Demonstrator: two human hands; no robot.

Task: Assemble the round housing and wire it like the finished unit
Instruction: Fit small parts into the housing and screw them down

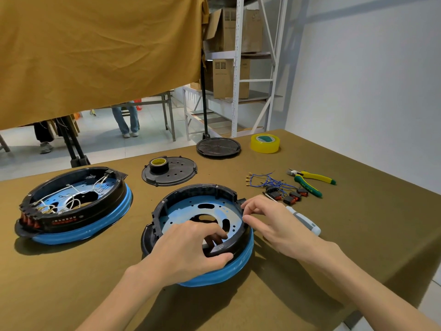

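Housing (191, 211) rim gripped by left hand (188, 249), right hand (267, 218).

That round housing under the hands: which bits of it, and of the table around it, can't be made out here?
- Head view: the near rim of the round housing is covered by the left hand.
- Its right edge sits behind the right hand, so whether anything is pinched there is unclear.
- The screwdriver is partly behind that hand.
- Lettering on the finished unit is too small to read.
- The switches and blue wires are too tangled to count.

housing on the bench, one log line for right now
left hand grips housing near rim | right hand fingers pinch right rim | no wires fitted
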